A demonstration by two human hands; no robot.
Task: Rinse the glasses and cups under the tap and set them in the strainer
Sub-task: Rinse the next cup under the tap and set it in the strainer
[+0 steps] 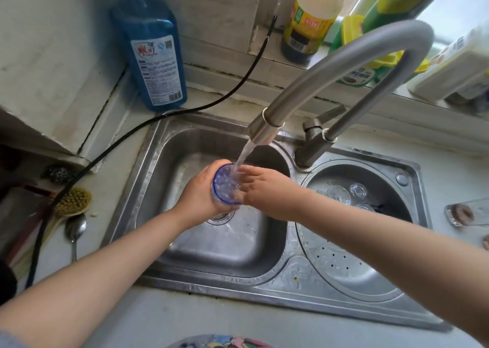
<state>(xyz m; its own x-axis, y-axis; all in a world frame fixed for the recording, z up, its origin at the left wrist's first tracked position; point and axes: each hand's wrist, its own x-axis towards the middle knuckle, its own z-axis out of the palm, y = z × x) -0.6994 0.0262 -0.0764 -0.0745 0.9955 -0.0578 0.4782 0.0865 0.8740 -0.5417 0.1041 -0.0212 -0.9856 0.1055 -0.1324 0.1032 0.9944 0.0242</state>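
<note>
My left hand (199, 192) grips a clear glass with a blue rim (225, 184) over the left sink basin (185, 162), its mouth turned toward my right hand. Water runs from the tap (267, 130) onto the glass rim. The fingers of my right hand (264, 191) reach into the glass mouth under the stream. The round metal strainer (344, 265) sits in the right basin and holds several clear glasses (341, 192) at its far side. Another clear glass (465, 214) lies on the counter at the right edge.
A blue soap bottle (153, 53) stands behind the sink at the left, with a black hose (105, 157) running past it. A brush (71, 202) and a spoon (75, 231) lie left of the sink. Bottles (309, 21) line the windowsill.
</note>
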